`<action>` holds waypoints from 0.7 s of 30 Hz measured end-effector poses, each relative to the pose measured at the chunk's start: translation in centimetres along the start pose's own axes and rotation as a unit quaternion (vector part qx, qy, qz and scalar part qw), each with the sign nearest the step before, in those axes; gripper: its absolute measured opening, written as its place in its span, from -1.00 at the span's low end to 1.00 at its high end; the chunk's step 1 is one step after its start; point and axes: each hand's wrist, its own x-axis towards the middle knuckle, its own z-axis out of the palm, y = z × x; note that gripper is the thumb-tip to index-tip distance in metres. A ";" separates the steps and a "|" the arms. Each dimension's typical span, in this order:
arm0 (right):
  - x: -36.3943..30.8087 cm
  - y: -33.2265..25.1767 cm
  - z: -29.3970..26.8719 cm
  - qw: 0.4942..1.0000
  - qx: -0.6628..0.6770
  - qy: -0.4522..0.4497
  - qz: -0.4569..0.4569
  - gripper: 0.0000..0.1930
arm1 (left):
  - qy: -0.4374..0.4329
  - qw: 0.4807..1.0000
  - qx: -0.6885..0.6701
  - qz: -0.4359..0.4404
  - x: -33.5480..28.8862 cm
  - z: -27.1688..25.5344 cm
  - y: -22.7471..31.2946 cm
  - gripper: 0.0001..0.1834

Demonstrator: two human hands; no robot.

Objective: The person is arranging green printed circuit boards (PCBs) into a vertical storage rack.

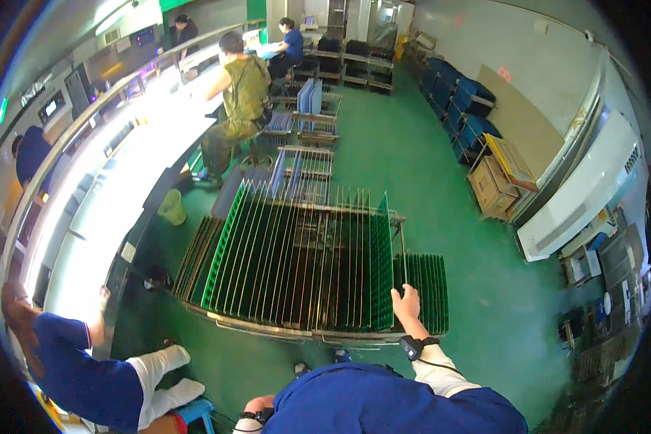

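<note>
My right arm reaches forward, with a black device strapped at the wrist. My right hand point(406, 301) is closed around the metal bar point(403, 253) at the right side of a wheeled rack. Beside it stands a green perforated end panel point(383, 264). In the rack point(315, 335), many thin upright sheets or dividers point(289, 267) stand in a row, with another green panel point(228, 246) at the left end. My left hand point(260, 403) is low beside my blue shirt; its fingers are hidden.
At near left a seated person point(87, 369) works at a brightly lit bench point(79, 267); others sit farther along it. More racks point(311, 163) stand beyond mine, with a green bin point(172, 207) by the bench. Blue crates point(474, 108), a cardboard box point(492, 188) and a white unit point(586, 192) line the right wall.
</note>
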 end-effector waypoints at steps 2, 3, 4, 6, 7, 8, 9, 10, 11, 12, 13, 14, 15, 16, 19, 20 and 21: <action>0.1 -0.3 -0.4 0.999 0.001 -0.025 0.020 -0.44 | 0.018 0.995 0.050 -0.086 -3.4 -2.4 5.7 -0.43; 0.1 -1.0 -0.2 0.999 0.014 -0.026 0.018 -0.44 | -0.005 0.997 0.055 -0.049 -2.8 -1.3 3.8 -0.58; 0.2 -0.6 0.0 0.999 0.021 -0.023 0.013 -0.42 | 0.007 0.999 -0.024 -0.040 -2.4 -0.4 2.4 -0.58; 0.5 -0.2 0.0 0.999 0.037 -0.032 0.013 -0.40 | 0.026 0.991 -0.133 -0.022 -2.5 0.0 1.4 -0.58; 0.8 0.2 -0.2 0.999 0.038 -0.030 0.016 -0.40 | 0.025 0.993 -0.115 -0.016 -1.8 -0.2 1.6 -0.59; 1.3 0.5 -0.4 0.999 0.039 -0.030 0.020 -0.40 | 0.026 0.994 -0.107 -0.011 -0.8 -0.6 2.0 -0.59; 1.3 0.2 -0.4 0.998 0.043 -0.033 0.025 -0.40 | 0.028 0.994 -0.107 -0.011 -1.0 -0.6 2.0 -0.59; 1.5 -0.5 0.0 0.998 0.037 -0.044 0.016 -0.41 | 0.034 0.993 -0.115 -0.013 -1.3 -0.4 1.9 -0.59; 1.4 -1.4 0.4 0.999 0.042 -0.031 0.004 -0.45 | 0.041 0.991 -0.127 -0.010 -1.4 -0.4 1.8 -0.59; 1.4 -2.3 1.0 0.998 0.047 -0.045 0.001 -0.48 | 0.053 0.989 -0.141 -0.010 -2.3 0.1 1.2 -0.60; 1.3 -3.6 1.5 0.996 0.055 -0.069 -0.005 -0.51 | 0.061 0.987 -0.147 -0.006 -3.2 0.7 0.8 -0.60; 0.9 -3.8 1.0 0.995 0.069 -0.072 -0.016 -0.54 | 0.064 0.987 -0.150 0.007 -3.3 1.0 0.7 -0.60; 0.9 -3.8 0.3 0.995 0.061 -0.071 -0.023 -0.53 | 0.063 0.987 -0.145 0.027 -2.9 1.4 0.2 -0.60; 1.8 -2.2 0.4 0.995 0.065 -0.072 -0.022 -0.48 | 0.062 0.988 -0.133 0.052 -2.3 1.1 0.6 -0.60; 2.5 0.1 1.5 0.993 0.099 -0.058 -0.012 -0.43 | 0.071 0.987 -0.108 0.100 -2.5 1.0 1.9 -0.60; 2.9 1.6 2.5 0.993 0.094 -0.074 0.013 -0.42 | 0.076 0.990 -0.100 0.072 -3.3 0.7 3.1 -0.59; 3.3 2.2 2.5 0.992 0.081 -0.087 0.039 -0.41 | 0.081 0.991 -0.098 0.046 -5.6 -0.7 6.8 -0.56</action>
